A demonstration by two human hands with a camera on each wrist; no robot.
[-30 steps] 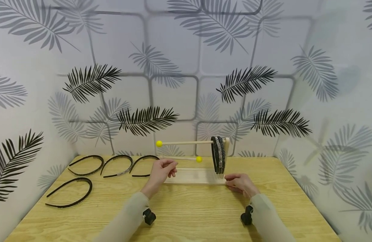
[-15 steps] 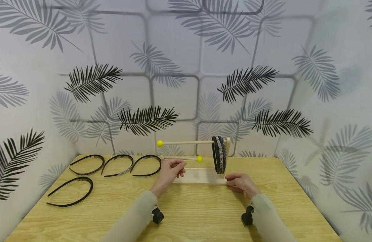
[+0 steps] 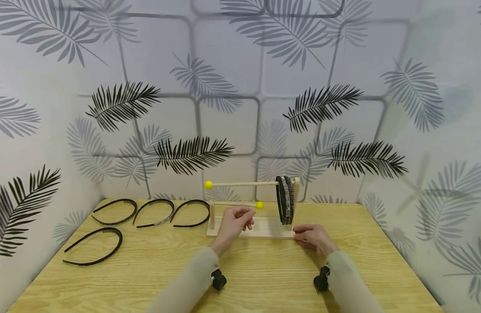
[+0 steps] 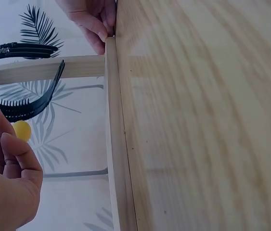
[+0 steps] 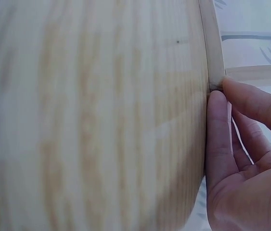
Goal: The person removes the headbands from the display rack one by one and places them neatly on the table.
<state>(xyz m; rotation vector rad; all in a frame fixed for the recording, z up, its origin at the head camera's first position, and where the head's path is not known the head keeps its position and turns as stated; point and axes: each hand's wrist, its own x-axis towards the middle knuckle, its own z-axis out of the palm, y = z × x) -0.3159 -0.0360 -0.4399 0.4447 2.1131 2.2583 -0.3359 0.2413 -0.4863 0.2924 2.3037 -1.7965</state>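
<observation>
A wooden headband stand (image 3: 269,228) has two rods, each ending in a yellow ball. Black and silver-glitter headbands (image 3: 286,200) hang together on its upper rod, against the right post. My right hand (image 3: 314,238) pinches the base's front right corner, thumb low and index finger above, as the right wrist view shows. In front of the stand my left hand (image 3: 233,224) hovers with loosely bent fingers and nothing visible in them. Its fingertips overlap the area just below the lower rod's yellow ball (image 3: 260,205). The left wrist view shows that yellow ball (image 4: 23,130) just beyond the fingers.
On the left of the wooden table (image 3: 263,278) lie three headbands in a back row, among them a partly glittery headband (image 3: 158,201). One black headband (image 3: 107,229) lies nearer the front. A leaf-patterned backdrop (image 3: 228,126) stands behind and at both sides.
My left hand has moved to the right along the front of the stand, uncovering its left post and the third headband. My right hand stays at the base corner.
</observation>
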